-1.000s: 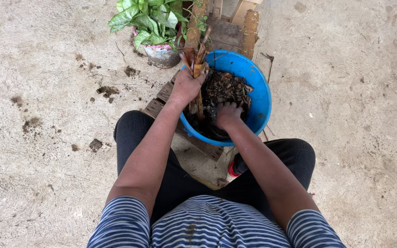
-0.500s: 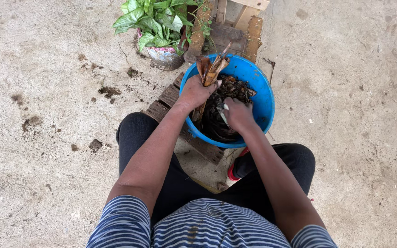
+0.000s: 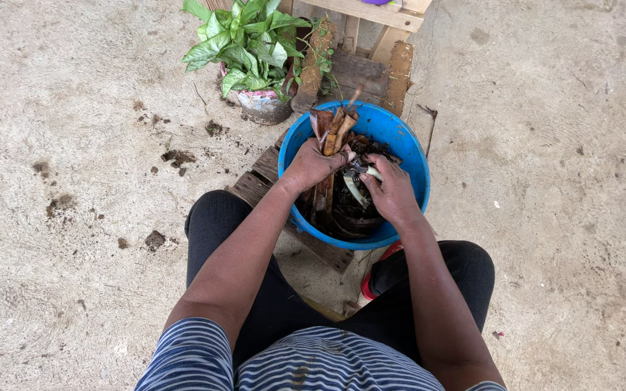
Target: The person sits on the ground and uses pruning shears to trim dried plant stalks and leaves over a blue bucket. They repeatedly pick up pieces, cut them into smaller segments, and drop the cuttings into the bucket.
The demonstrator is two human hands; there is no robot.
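My left hand (image 3: 313,163) has lifted since a second ago: then it sat low at the far rim, pressing into the dark matter, and now it is closed around a bundle of brown, dried stalks and leaf husks (image 3: 331,130) that stands upright above the round blue plastic bucket (image 3: 411,156), just above the middle of the frame. The bundle's lower end runs down into the dark, wet plant debris (image 3: 349,210) inside. My right hand (image 3: 393,190) has come up from the debris too, and its fingers now curl around a small pale, metal-looking tool (image 3: 360,177), touching the bundle's side; I cannot tell exactly what the tool is. To me, that means the stalks are gathered and being worked on rather than loosened. The bucket rests on weathered wooden slats (image 3: 262,174) over the concrete floor (image 3: 74,108). A leafy green potted plant (image 3: 244,43) stands at the upper left of the bucket, apart from both hands.
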